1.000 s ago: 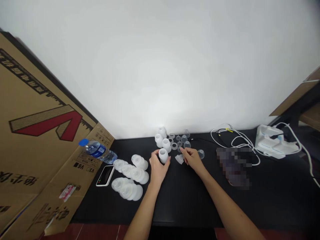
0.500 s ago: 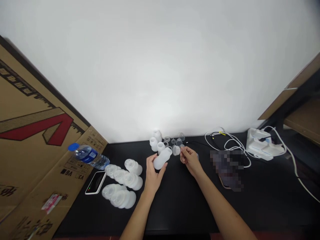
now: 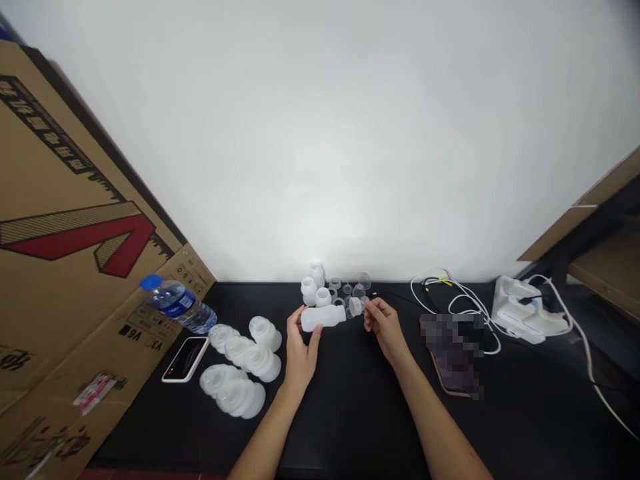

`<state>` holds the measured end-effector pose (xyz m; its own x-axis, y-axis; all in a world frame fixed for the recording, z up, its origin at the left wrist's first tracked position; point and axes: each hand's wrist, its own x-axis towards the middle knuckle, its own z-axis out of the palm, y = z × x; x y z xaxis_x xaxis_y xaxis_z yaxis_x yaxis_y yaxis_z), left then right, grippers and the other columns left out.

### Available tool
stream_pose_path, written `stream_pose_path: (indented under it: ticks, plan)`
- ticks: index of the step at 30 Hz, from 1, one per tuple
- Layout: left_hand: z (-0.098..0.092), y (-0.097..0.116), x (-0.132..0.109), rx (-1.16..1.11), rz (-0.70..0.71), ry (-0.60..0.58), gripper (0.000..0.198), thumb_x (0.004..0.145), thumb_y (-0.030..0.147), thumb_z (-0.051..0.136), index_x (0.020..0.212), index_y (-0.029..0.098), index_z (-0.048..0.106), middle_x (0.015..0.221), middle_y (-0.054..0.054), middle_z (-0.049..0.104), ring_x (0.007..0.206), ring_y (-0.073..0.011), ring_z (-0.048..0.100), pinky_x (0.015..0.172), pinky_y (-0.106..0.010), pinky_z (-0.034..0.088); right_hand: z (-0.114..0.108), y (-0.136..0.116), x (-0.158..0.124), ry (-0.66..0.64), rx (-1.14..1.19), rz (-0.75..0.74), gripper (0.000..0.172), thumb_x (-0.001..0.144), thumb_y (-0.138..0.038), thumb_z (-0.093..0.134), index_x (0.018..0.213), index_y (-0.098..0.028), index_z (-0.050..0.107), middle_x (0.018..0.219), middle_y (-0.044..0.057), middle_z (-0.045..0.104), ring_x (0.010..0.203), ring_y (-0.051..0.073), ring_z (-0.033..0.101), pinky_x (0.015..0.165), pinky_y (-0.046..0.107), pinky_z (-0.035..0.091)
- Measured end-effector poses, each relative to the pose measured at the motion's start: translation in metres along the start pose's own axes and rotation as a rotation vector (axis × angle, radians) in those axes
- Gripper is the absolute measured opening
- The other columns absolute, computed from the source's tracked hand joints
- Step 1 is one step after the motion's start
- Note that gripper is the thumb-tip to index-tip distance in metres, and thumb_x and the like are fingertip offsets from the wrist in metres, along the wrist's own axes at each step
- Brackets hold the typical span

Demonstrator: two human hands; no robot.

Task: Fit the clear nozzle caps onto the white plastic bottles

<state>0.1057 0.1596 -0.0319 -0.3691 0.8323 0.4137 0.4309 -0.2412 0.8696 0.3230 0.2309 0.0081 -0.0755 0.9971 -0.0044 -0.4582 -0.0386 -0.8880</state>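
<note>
Now, a frosted white plastic bottle [image 3: 323, 318] lying sideways, clasped firmly across its body in the left hand [image 3: 300, 353], just above the black tabletop [image 3: 350, 427]. Right hand [image 3: 384, 330] close by, fingertips nearly closed beside a small clear cup [image 3: 355, 307] just off the bottle's neck, any hold impossible to tell. Behind, more white bottles [image 3: 309, 290] and clear cups [image 3: 359, 291] clustered together.
</note>
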Motion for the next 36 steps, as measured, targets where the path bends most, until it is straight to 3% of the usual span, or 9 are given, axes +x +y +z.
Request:
stream_pose_path:
  ticks: [5,11,16,29,36]
  plan:
    - [0.000,0.003,0.000,-0.020,-0.022,-0.024,0.055,0.109,0.052,0.053,0.156,0.024,0.044,0.152,-0.016,0.057,0.140,-0.0312,0.059,0.117,-0.050,0.049,0.003,0.008,-0.002,-0.034,0.042,0.079,0.047,0.080,-0.050,0.088,0.065,-0.024,0.052,0.053,-0.009,0.045,0.041,0.009,0.038,0.037,0.023,0.034]
    - [-0.002,0.008,0.001,0.010,-0.032,0.005,0.055,0.109,0.054,0.050,0.155,0.024,0.046,0.153,-0.016,0.057,0.141,-0.0315,0.058,0.119,-0.051,0.046,0.005,0.013,-0.003,-0.098,-0.066,0.100,0.051,0.085,-0.059,0.082,0.066,-0.025,0.049,0.055,-0.004,0.057,0.040,0.011,0.044,0.038,0.025,0.039]
    - [-0.002,0.011,0.002,0.019,-0.032,-0.002,0.055,0.109,0.055,0.050,0.154,0.023,0.047,0.153,-0.017,0.057,0.142,-0.0314,0.056,0.120,-0.051,0.045,0.005,0.014,-0.003,-0.114,-0.119,0.082,0.054,0.085,-0.064,0.082,0.067,-0.024,0.050,0.063,0.001,0.068,0.044,0.012,0.050,0.042,0.026,0.042]
    - [-0.001,0.008,0.002,0.001,-0.040,-0.015,0.055,0.109,0.055,0.050,0.154,0.023,0.046,0.153,-0.017,0.056,0.143,-0.0313,0.056,0.119,-0.051,0.046,0.005,0.017,-0.004,-0.231,-0.137,0.149,0.054,0.085,-0.065,0.083,0.067,-0.022,0.056,0.073,0.004,0.073,0.048,0.012,0.051,0.045,0.026,0.043]
    - [-0.001,0.009,0.002,-0.037,-0.035,-0.049,0.055,0.111,0.053,0.047,0.157,0.025,0.044,0.159,-0.017,0.050,0.149,-0.0313,0.050,0.122,-0.052,0.044,0.001,0.023,0.000,-0.254,-0.271,0.119,0.055,0.086,-0.071,0.077,0.067,-0.021,0.065,0.065,0.003,0.071,0.046,0.012,0.050,0.046,0.025,0.041]
